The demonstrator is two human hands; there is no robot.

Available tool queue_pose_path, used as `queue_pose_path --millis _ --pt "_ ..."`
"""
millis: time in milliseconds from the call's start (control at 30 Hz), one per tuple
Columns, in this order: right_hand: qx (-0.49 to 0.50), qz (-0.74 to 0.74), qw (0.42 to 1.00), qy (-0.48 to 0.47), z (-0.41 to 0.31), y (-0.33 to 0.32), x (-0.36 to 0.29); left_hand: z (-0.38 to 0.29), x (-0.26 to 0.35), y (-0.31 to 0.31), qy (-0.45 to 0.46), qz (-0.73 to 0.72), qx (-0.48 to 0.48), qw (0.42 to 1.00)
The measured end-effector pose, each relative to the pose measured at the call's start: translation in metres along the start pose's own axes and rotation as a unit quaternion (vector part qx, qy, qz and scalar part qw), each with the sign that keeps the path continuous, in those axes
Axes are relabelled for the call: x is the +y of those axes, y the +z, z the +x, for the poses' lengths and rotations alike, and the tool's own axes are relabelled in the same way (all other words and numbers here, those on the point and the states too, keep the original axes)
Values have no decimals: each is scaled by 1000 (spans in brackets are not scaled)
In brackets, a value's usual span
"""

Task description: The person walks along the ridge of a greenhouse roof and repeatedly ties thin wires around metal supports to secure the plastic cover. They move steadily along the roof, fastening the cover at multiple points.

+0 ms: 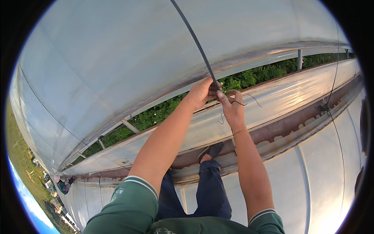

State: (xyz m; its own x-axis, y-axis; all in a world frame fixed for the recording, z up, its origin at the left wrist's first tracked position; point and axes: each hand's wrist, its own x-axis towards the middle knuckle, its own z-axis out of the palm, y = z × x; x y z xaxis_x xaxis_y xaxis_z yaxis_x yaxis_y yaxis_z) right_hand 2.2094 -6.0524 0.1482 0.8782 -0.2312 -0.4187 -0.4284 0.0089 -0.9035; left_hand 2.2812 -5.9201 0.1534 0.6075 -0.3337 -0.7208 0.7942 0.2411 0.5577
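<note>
A black strap comes down over the white plastic film of a greenhouse roof to both of my hands. My left hand grips the strap close to its lower part, fingers curled behind it. Just below and to the right, my right hand pinches the strap between thumb and fingers. Thin bent wire sticks out beyond the right fingers, and a hooked wire end hangs beneath the hands. How strap and wire join is hidden by my fingers.
Below me runs a rusty gutter, with my shoe in it. Green plants show through the long gap under the film edge. Posts cross this gap. A dark cord stretches down at right. Another person is far left.
</note>
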Motion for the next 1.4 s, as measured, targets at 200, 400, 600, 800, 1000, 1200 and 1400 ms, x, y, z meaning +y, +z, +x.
queue_pose_path --millis 200,400,600,800,1000,1200,1400 --pt "52 -59 997 21 38 -20 39 -22 -23 -32 16 -43 5 999" --pt "-27 -347 937 27 23 -54 83 -35 -44 -50 32 17 61 997" --pt "-71 -369 914 156 -2 -49 126 -24 -62 -48 101 215 72 969" --pt "-51 -220 968 106 -15 -46 103 -39 -110 -69 146 578 167 785" --pt "-43 -223 974 8 6 -13 81 -33 -143 -65 162 566 217 779" --pt "-134 -275 949 79 15 -8 81 -28 -138 -46 103 326 215 915" --pt "-85 -335 936 -71 23 4 90 -17 -114 -53 58 27 131 989"
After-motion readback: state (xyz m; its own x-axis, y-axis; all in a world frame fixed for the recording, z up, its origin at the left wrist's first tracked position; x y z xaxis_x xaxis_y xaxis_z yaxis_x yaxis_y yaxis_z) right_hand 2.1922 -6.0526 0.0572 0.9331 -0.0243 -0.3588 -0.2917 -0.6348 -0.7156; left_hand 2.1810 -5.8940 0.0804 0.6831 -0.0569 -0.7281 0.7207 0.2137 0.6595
